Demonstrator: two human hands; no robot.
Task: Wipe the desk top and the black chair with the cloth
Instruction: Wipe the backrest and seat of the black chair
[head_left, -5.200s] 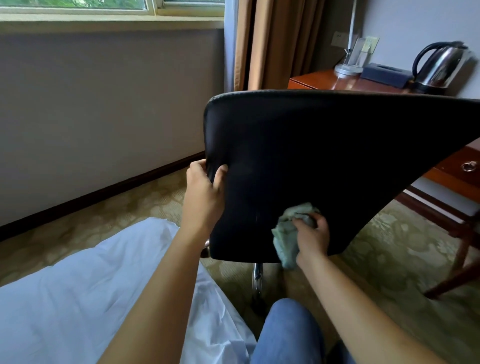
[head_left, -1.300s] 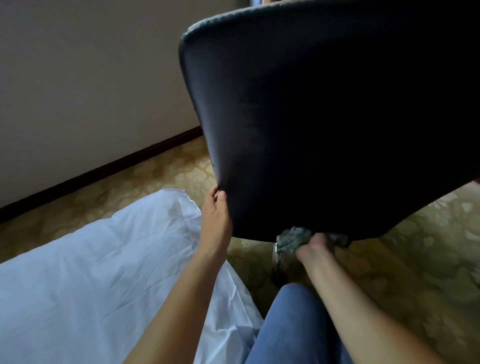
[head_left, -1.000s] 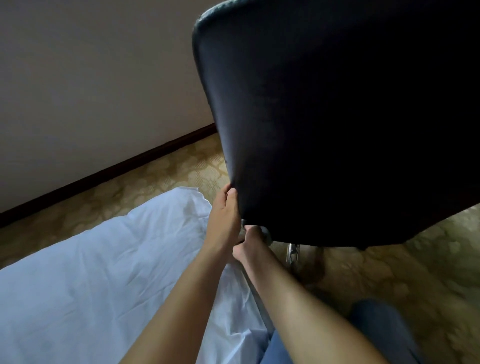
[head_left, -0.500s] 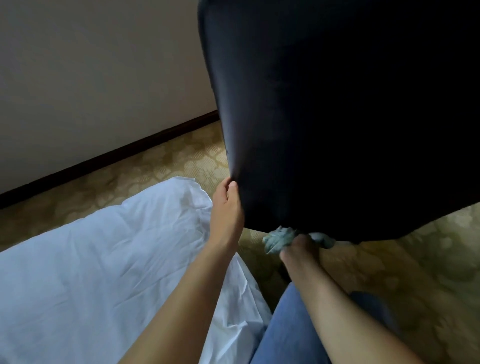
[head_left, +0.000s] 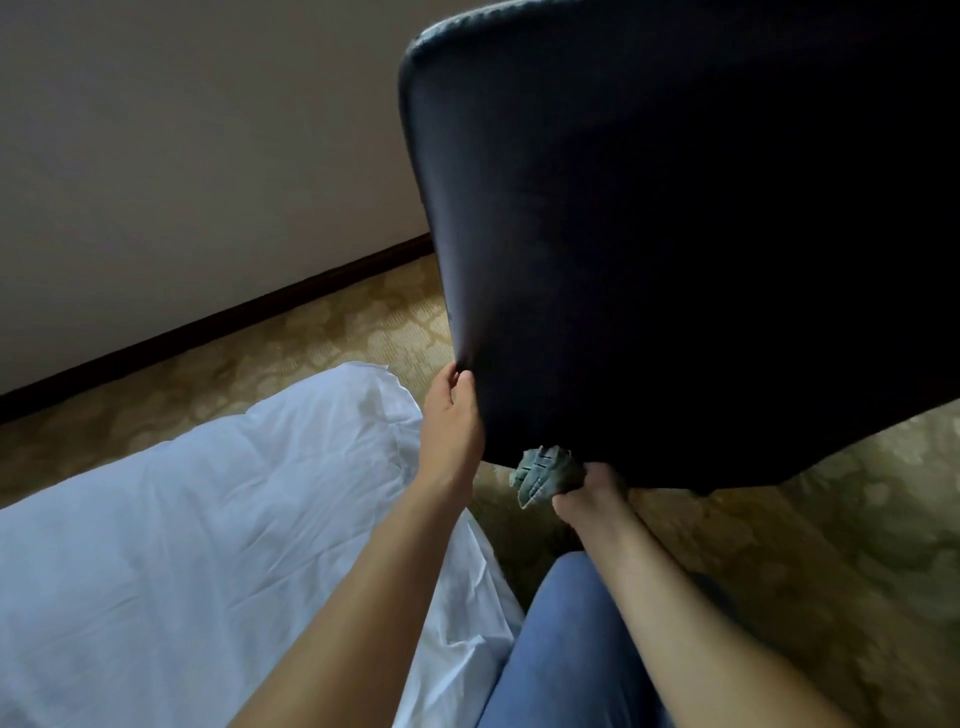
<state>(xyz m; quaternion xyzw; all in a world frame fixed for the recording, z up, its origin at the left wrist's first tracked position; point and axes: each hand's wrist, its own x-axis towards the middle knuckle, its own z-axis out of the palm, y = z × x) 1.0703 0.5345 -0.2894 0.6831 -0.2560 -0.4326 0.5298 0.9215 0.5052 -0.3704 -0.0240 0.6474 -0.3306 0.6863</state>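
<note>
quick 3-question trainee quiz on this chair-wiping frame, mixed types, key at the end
1. True or false: the left hand grips the side edge of the black chair.
2. Where is the cloth? A) on the white bedding B) in the right hand at the chair's bottom edge C) on the carpet
3. Fill in: the person's leg is clad in ___ trousers.

Key: 1 true; 2 B; 3 blue
</note>
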